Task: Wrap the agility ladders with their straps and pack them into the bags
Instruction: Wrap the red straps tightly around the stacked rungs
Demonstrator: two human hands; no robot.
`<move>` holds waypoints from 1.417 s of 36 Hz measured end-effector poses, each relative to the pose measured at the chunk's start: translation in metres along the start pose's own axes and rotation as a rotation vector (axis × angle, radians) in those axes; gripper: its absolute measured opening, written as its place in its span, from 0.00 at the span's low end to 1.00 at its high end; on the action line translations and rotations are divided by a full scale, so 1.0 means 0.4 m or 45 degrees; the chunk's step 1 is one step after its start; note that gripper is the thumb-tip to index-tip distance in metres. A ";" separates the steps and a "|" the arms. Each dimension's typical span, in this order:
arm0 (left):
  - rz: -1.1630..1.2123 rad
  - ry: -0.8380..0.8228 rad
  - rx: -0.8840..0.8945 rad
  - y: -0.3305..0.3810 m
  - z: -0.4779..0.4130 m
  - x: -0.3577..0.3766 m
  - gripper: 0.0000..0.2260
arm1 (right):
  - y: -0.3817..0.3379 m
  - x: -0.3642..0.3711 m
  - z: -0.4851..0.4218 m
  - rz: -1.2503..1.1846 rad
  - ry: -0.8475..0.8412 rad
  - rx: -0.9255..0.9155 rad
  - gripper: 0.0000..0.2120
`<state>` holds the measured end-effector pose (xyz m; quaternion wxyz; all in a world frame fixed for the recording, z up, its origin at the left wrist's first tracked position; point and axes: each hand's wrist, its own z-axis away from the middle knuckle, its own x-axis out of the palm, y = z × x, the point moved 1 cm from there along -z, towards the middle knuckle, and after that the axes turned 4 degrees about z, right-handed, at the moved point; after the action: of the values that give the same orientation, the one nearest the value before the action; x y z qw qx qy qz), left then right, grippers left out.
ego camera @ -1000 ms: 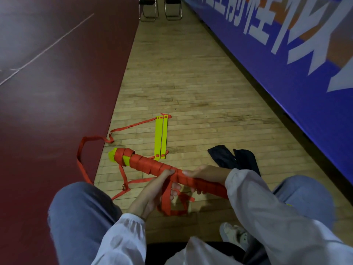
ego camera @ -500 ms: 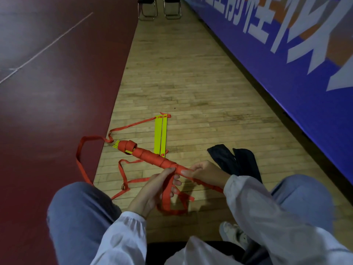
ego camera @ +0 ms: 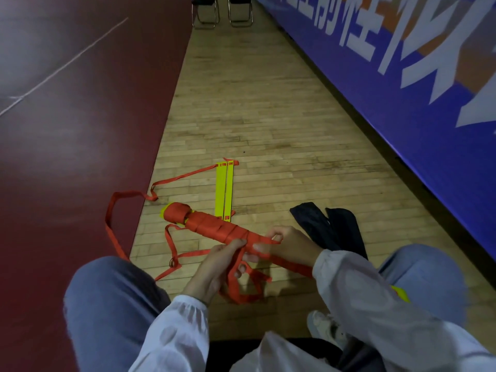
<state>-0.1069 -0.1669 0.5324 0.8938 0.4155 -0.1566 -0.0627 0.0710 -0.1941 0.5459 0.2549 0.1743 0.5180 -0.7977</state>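
Note:
A bundle of yellow ladder rungs wound in red strap [ego camera: 212, 226] slants from upper left to lower right above my knees. My right hand [ego camera: 288, 245] grips the bundle near its middle, with a strap turn over the fingers. My left hand [ego camera: 214, 267] pinches the loose red strap [ego camera: 236, 285] just below the bundle, where it hangs in loops. A second ladder's two yellow rungs [ego camera: 225, 191] lie flat on the wooden floor beyond, trailing a long red strap [ego camera: 126, 196]. Two dark bags [ego camera: 330, 226] lie on the floor to the right.
I sit with both knees in blue jeans, a white shoe [ego camera: 326, 328] between them. A blue banner wall [ego camera: 402, 84] runs along the right. Dark red court flooring [ego camera: 67, 130] lies left. Two folding chairs [ego camera: 222, 12] stand far ahead.
The bundle's far end swung down and away, then came back nearer. My right hand turned on the bundle and a strap turn now crosses its fingers. The left hand stayed on the strap.

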 end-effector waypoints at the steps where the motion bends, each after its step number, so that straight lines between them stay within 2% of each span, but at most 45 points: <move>1: 0.001 -0.020 0.001 0.000 0.001 -0.001 0.10 | -0.003 -0.005 -0.003 -0.039 -0.021 0.016 0.16; 5: 0.001 -0.084 0.022 0.002 0.008 -0.006 0.11 | -0.003 -0.036 -0.024 -0.115 -0.123 0.160 0.26; 11: -0.045 -0.124 0.061 0.004 0.012 -0.012 0.12 | -0.001 -0.054 -0.038 -0.149 -0.289 0.187 0.25; 22: -0.006 -0.150 0.007 0.009 0.008 -0.005 0.11 | 0.010 -0.042 -0.041 -0.199 -0.101 0.119 0.14; 27: -0.007 -0.170 -0.047 0.006 0.004 0.001 0.13 | 0.014 -0.036 -0.041 -0.166 0.005 0.054 0.17; 33: -0.045 -0.186 -0.080 0.002 0.003 0.001 0.15 | 0.018 -0.025 -0.039 -0.119 0.086 -0.045 0.10; 45: -0.095 -0.162 -0.177 -0.006 0.004 0.004 0.20 | -0.004 -0.002 -0.016 0.016 0.133 -0.088 0.12; 51: -0.080 -0.091 -0.111 -0.010 0.006 0.009 0.19 | -0.005 0.023 -0.003 0.048 0.192 -0.127 0.12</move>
<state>-0.1042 -0.1720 0.5316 0.9026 0.3782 -0.1725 -0.1123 0.0626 -0.1942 0.5419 0.2383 0.2308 0.5714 -0.7507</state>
